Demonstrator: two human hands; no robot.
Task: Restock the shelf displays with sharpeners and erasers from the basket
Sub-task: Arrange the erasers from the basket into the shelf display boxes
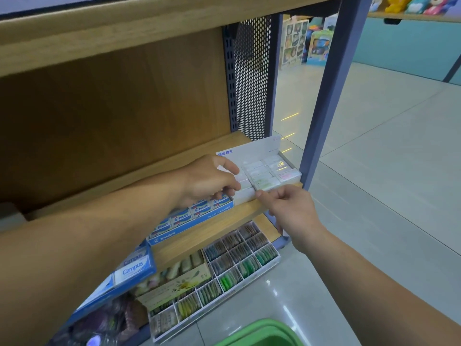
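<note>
The left hand (212,181) has its grip closed round a small white wrapped eraser (242,183). The thumb lies on top and the fingers curl beneath. The eraser is at the nine o'clock end of a display box. The right hand (290,211) comes in from five o'clock with its fingers curled and its forefinger tip against the box's front edge. I cannot tell whether that grip pinches the edge or only touches it.

The light wooden shelf (214,232) runs from eight o'clock towards three o'clock across the middle of the view. A pale tiled floor (386,171) spreads out at three o'clock. A grey perforated metal panel (252,78) stands upright at the shelf's far end, at one o'clock from the hands.

The green plastic basket (262,332) shows only its rim at six o'clock, on the floor well apart from both hands. A white partitioned tray (270,264) of green and brownish items sits below the shelf, at seven o'clock from the right hand. A blue Campus box (134,268) lies at nine o'clock from that tray.

On the shelf, the blue Pilot eraser box (189,222) lies under the left forearm. Just beside it, at two o'clock, the white cardboard display box (259,147) holds rows of pale wrapped erasers and stands at the shelf's end.
</note>
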